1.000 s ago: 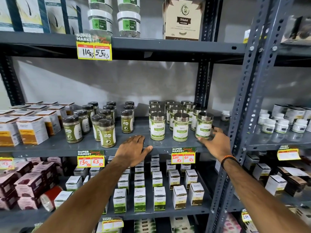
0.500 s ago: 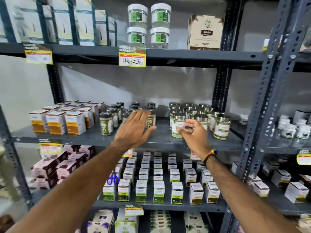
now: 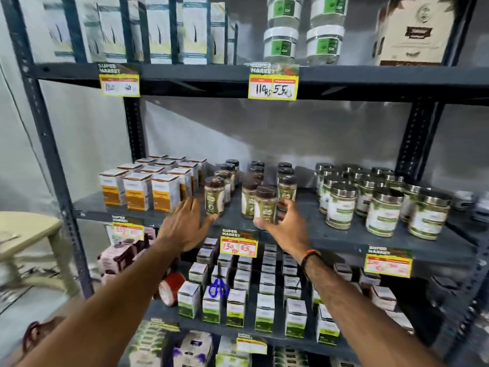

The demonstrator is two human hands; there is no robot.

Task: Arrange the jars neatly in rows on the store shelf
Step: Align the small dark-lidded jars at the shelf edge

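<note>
The right hand (image 3: 284, 223) is closing its fingers (image 3: 260, 223) around a brown-lidded jar (image 3: 265, 205), while at nine o'clock the left hand (image 3: 185, 223) is reaching open-fingered, holding nothing, beside another jar (image 3: 214, 197) on the shelf (image 3: 344, 239).

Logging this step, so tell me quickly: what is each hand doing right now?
Left hand: open, fingers spread, holding nothing.
Right hand: curled around the brown-lidded green-labelled jar; firm grip cannot be told.
</note>
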